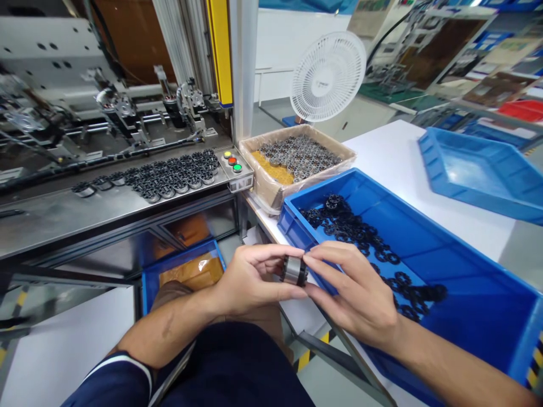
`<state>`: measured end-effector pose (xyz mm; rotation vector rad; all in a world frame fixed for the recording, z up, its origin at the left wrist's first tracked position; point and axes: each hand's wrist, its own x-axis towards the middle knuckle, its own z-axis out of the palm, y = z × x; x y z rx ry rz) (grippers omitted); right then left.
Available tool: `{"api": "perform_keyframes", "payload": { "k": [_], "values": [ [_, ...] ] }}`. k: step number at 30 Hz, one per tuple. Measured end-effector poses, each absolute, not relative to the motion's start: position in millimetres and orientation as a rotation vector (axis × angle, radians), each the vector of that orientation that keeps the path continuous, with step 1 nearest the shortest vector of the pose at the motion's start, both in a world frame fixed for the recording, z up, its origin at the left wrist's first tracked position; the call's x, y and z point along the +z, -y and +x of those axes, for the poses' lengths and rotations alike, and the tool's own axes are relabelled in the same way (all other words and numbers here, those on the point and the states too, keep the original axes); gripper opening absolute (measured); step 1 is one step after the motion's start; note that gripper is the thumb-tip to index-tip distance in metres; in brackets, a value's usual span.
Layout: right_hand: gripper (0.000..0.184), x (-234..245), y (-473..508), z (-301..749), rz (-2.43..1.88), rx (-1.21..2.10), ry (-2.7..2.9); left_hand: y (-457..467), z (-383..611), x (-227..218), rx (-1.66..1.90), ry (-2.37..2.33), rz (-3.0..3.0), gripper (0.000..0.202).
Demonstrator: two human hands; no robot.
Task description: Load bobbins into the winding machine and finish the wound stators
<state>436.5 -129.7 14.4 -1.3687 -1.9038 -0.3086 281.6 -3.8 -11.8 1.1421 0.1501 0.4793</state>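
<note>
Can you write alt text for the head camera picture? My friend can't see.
A person's left hand and right hand hold a small grey-and-black cylinder. Beside them, a blue bin holds black rings; beyond it are a box of grey parts and a white fan.

White panelling (278, 42) stands behind; a white table (392, 155) extends beyond; yellow-black tape (304, 360) edges grey floor (339, 384).

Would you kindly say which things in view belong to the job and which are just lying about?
Likely the job:
grey-and-black part between left hand and right hand
black rings in blue bin
similar parts on metal bench
grey pieces in lined box

Probably just about:
white fan
light-blue tray
</note>
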Motion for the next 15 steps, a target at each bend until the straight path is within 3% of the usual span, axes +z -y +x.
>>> {"api": "perform_keyframes", "payload": {
  "k": [6,15],
  "values": [
    [0.036,17.1,131.4,439.9,-1.367,-0.375,1.936,4.3,280.1,-8.1,0.435,-0.137,1.122,0.052],
    [0.026,21.1,139.8,443.2,-1.324,-0.791,2.097,5.6,276.3,-4.4,0.311,-0.139,1.062,0.054]
  ]
}}
